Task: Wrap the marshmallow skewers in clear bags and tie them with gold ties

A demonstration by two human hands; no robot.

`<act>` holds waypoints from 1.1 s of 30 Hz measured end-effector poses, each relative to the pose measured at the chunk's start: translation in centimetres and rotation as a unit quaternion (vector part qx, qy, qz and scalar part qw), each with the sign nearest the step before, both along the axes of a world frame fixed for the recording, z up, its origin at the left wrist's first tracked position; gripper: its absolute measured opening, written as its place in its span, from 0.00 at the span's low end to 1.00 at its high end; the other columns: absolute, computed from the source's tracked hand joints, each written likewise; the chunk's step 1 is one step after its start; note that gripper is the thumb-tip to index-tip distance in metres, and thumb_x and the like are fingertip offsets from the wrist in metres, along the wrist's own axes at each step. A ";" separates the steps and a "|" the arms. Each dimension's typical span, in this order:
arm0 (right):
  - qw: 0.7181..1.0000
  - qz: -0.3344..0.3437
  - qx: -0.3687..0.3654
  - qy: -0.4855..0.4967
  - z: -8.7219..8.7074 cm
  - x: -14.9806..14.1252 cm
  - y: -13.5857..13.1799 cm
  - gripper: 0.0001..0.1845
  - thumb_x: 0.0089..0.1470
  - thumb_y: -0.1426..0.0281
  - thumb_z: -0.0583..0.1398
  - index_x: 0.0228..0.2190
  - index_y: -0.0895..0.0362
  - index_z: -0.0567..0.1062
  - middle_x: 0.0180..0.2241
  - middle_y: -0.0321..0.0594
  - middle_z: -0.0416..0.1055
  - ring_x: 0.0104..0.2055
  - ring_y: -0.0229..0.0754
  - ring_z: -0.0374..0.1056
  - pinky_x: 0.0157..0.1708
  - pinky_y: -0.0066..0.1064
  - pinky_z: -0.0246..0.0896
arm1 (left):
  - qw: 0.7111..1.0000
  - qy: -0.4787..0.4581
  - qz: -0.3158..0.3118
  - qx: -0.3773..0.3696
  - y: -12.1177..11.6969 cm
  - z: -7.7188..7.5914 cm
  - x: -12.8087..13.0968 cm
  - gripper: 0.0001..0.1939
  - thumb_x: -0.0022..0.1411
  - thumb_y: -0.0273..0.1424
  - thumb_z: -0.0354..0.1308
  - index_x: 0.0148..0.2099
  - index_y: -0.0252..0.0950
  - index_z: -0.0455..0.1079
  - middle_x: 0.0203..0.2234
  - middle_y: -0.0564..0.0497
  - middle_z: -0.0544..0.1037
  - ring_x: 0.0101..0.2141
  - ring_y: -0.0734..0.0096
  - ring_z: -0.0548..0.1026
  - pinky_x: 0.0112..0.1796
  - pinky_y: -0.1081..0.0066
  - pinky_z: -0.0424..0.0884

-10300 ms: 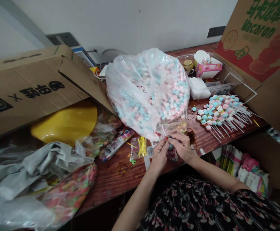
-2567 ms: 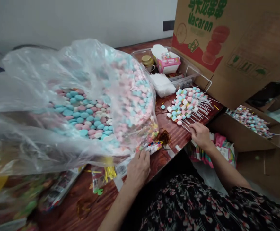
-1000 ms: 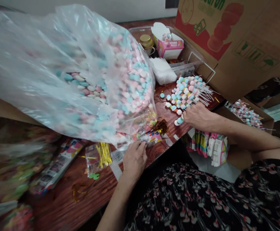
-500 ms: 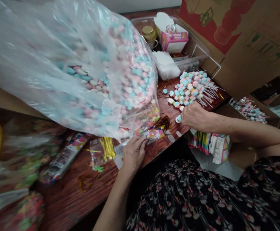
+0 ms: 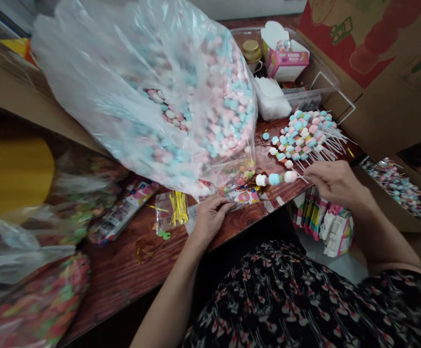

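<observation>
My right hand (image 5: 335, 181) pinches a thin white stick carrying several pastel marshmallow-like candies (image 5: 274, 179), white, blue and pink, held out over the table. My left hand (image 5: 210, 217) lies at the table's front edge, its fingers on a small printed packet (image 5: 245, 195) at the foot of a big clear plastic bag (image 5: 196, 96). That bag is stuffed with pink, blue and white candies. Finished candy sticks (image 5: 301, 137) lie fanned out in a pile just beyond my right hand, and a loose blue candy (image 5: 265, 136) sits beside them.
A clear plastic tray (image 5: 286, 63) holds a jar, a pink box and white packaging. A printed cardboard carton (image 5: 377, 58) leans at the right, above an open box of candy sticks (image 5: 395, 186). Bags of colourful sweets (image 5: 40, 299) lie at the left, with a packet of yellow twist ties (image 5: 172, 212) on the wood-grain table (image 5: 123, 261).
My right hand has moved up and right from the pile, and a stick with several candies now shows in its fingers. The view has swung, shifting the table's contents rightward. My left hand stays on the packet.
</observation>
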State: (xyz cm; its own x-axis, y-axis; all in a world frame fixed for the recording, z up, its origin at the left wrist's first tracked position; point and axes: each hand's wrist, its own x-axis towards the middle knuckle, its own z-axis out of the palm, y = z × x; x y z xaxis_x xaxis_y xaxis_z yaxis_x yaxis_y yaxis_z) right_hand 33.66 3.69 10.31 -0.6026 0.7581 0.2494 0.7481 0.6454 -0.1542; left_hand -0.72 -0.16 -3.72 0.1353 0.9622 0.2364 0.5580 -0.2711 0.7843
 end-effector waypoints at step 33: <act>0.989 0.031 -0.062 0.132 -8.1 -1.4 -1.3 0.09 0.59 0.75 0.54 0.33 0.57 0.74 0.29 0.40 0.75 0.30 0.38 0.70 0.33 0.29 0.62 | 1.000 -0.002 -0.006 -0.007 -0.2 0.4 0.4 0.06 0.60 0.32 0.63 0.31 0.38 0.77 0.26 0.53 0.78 0.29 0.72 0.74 0.34 0.71 0.69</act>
State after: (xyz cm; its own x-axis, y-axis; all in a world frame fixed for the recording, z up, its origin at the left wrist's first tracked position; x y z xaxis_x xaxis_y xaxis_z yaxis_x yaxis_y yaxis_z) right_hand 32.24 2.39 2.21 -0.5748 0.7564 0.3123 0.6310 0.6527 -0.4193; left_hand -0.32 -0.32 -3.34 0.1451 0.9640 0.2228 0.5511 -0.2658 0.7910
